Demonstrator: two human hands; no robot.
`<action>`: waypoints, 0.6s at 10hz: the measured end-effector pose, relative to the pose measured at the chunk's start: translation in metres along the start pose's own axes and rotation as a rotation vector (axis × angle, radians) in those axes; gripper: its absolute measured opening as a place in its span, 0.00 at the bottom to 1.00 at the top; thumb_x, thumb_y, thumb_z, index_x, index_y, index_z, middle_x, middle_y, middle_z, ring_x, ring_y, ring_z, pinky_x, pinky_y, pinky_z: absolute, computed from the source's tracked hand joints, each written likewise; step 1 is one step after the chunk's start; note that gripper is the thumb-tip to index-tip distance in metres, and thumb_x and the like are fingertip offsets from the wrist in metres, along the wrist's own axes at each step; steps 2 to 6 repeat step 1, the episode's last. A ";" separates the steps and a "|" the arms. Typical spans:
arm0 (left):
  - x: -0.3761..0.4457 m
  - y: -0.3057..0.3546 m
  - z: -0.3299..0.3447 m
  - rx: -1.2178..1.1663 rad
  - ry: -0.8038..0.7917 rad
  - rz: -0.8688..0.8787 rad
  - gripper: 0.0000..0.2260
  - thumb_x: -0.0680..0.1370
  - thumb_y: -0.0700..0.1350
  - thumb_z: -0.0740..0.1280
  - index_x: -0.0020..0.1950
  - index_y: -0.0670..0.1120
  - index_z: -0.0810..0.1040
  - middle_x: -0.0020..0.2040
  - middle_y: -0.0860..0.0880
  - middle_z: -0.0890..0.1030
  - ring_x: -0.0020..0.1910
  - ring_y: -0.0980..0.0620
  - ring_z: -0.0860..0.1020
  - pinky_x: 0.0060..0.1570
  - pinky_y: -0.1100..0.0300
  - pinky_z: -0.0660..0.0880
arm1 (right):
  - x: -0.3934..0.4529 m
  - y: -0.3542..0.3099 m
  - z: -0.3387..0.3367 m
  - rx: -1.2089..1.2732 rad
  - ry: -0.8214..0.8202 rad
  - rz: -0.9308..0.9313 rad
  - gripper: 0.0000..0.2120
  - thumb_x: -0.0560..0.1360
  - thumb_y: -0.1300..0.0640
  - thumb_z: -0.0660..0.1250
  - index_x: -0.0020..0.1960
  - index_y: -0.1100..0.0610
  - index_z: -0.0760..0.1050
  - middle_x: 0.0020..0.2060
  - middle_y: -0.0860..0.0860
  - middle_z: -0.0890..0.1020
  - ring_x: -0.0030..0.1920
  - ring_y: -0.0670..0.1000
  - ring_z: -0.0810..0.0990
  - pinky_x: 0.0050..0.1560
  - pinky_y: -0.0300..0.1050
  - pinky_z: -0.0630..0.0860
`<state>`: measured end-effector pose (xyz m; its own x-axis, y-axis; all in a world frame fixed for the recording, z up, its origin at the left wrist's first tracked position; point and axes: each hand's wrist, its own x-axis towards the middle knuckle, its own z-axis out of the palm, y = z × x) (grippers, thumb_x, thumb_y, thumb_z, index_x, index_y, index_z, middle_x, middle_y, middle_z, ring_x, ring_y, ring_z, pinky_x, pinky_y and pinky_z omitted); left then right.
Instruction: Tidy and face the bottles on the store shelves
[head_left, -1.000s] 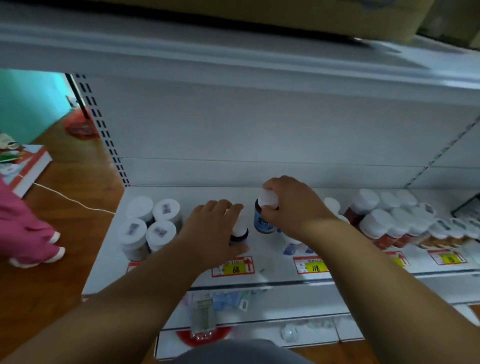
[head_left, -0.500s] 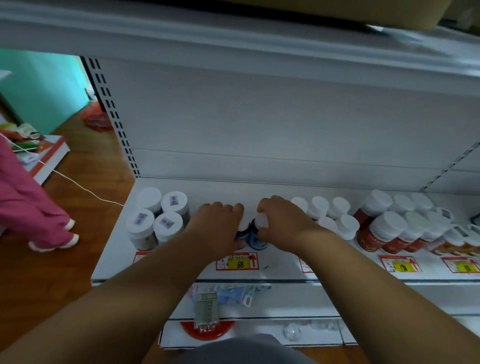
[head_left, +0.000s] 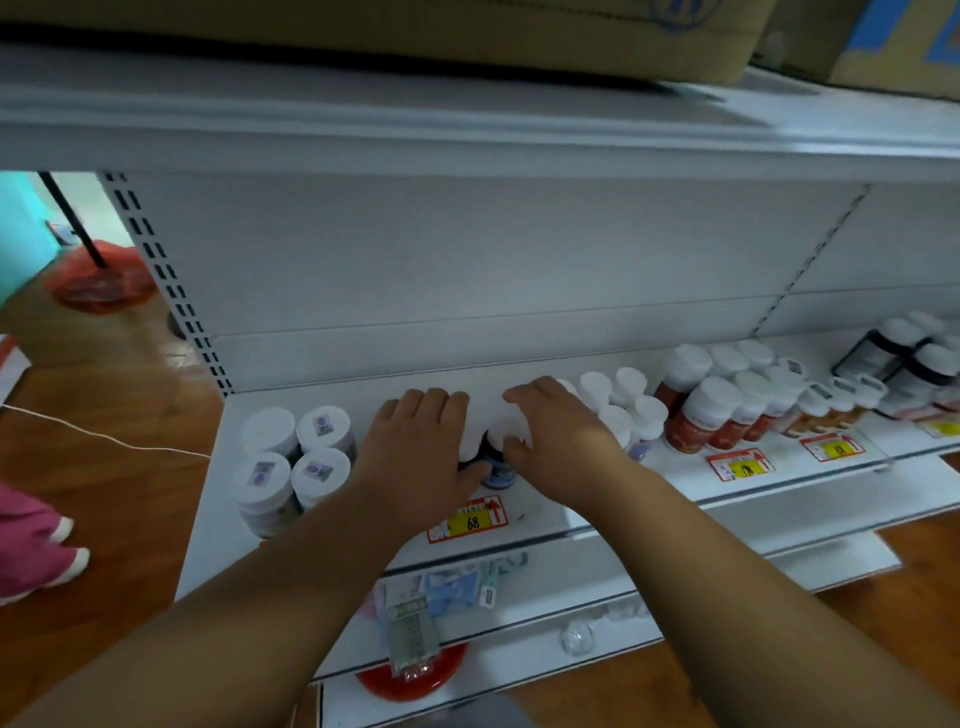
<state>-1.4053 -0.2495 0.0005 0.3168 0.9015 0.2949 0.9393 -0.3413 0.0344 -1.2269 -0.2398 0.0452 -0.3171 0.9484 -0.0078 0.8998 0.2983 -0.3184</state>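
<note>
On the white shelf (head_left: 332, 400) my left hand (head_left: 415, 457) grips a small dark bottle (head_left: 470, 441) with a white cap. Right beside it, my right hand (head_left: 558, 441) grips a blue-labelled bottle (head_left: 498, 470), fingers over its white cap. The two bottles stand upright and touch, just behind the yellow price tag marked 68 (head_left: 470, 519). More small white-capped bottles (head_left: 623, 402) stand in rows close behind my right wrist, partly hidden by it.
Several white-lidded jars (head_left: 291, 462) stand at the shelf's left end. Red-labelled bottles (head_left: 711, 413) and dark bottles (head_left: 922, 364) fill the right side. Cardboard boxes (head_left: 675, 36) lie on the shelf above. A lower shelf holds packets (head_left: 447, 592). A person in pink (head_left: 31, 551) stands left.
My right hand brought the blue-labelled bottle forward and down beside the dark bottle. Both hands now hold the pair together near the shelf's front edge.
</note>
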 end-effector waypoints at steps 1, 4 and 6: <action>-0.008 0.007 -0.010 -0.029 0.113 0.005 0.25 0.71 0.58 0.67 0.62 0.43 0.74 0.53 0.44 0.79 0.51 0.41 0.77 0.52 0.47 0.73 | -0.020 0.004 -0.002 0.067 0.202 -0.029 0.24 0.75 0.54 0.66 0.70 0.56 0.70 0.66 0.53 0.73 0.61 0.54 0.75 0.57 0.45 0.73; -0.008 0.007 -0.010 -0.029 0.113 0.005 0.25 0.71 0.58 0.67 0.62 0.43 0.74 0.53 0.44 0.79 0.51 0.41 0.77 0.52 0.47 0.73 | -0.020 0.004 -0.002 0.067 0.202 -0.029 0.24 0.75 0.54 0.66 0.70 0.56 0.70 0.66 0.53 0.73 0.61 0.54 0.75 0.57 0.45 0.73; -0.008 0.007 -0.010 -0.029 0.113 0.005 0.25 0.71 0.58 0.67 0.62 0.43 0.74 0.53 0.44 0.79 0.51 0.41 0.77 0.52 0.47 0.73 | -0.020 0.004 -0.002 0.067 0.202 -0.029 0.24 0.75 0.54 0.66 0.70 0.56 0.70 0.66 0.53 0.73 0.61 0.54 0.75 0.57 0.45 0.73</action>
